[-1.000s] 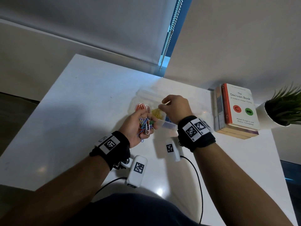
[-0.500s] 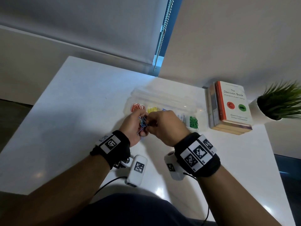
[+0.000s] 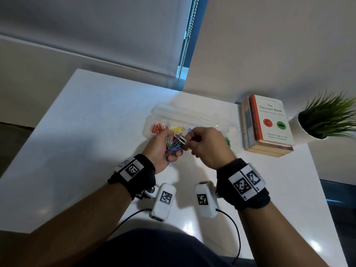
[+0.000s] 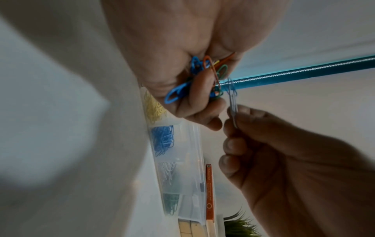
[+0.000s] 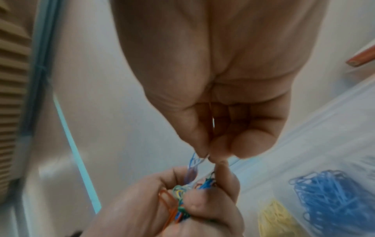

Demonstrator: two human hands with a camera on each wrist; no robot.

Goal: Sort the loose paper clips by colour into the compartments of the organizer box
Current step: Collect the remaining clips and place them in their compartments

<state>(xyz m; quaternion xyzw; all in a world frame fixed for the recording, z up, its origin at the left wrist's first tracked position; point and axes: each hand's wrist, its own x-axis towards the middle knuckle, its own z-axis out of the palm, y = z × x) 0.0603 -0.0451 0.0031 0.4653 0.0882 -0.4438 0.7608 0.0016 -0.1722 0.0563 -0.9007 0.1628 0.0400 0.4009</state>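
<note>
The white paper clip (image 3: 180,139) sits at the centre of the head view, pinched between the thumb and forefinger of my right hand (image 3: 207,146), just at the edge of the mixed bunch of clips (image 3: 172,146) that my left hand (image 3: 160,149) holds with its fingers curled round it. In the left wrist view the pale clip (image 4: 233,102) stands nearly on end between my fingertips (image 4: 241,112), and something blue seems hooked on its upper end, though the blur keeps me from being sure.

To do this well, I think I should draw the clip out slowly and along its length, so any clip caught on it slides off instead of dragging the bunch apart. My left hand should keep its hold firm but not crush the wires together. If a blue one comes along, I would shake it free over my palm, not over the table (image 3: 86,132).

The organizer box (image 3: 192,114) lies just beyond my hands, in the middle of the head view. In the left wrist view its compartments run down the frame: yellow (image 4: 153,109), blue (image 4: 163,139), white (image 4: 167,173), green (image 4: 171,203). So the white compartment is my likely target, to the right of the blue in the head view, hidden there behind my right hand.
</note>
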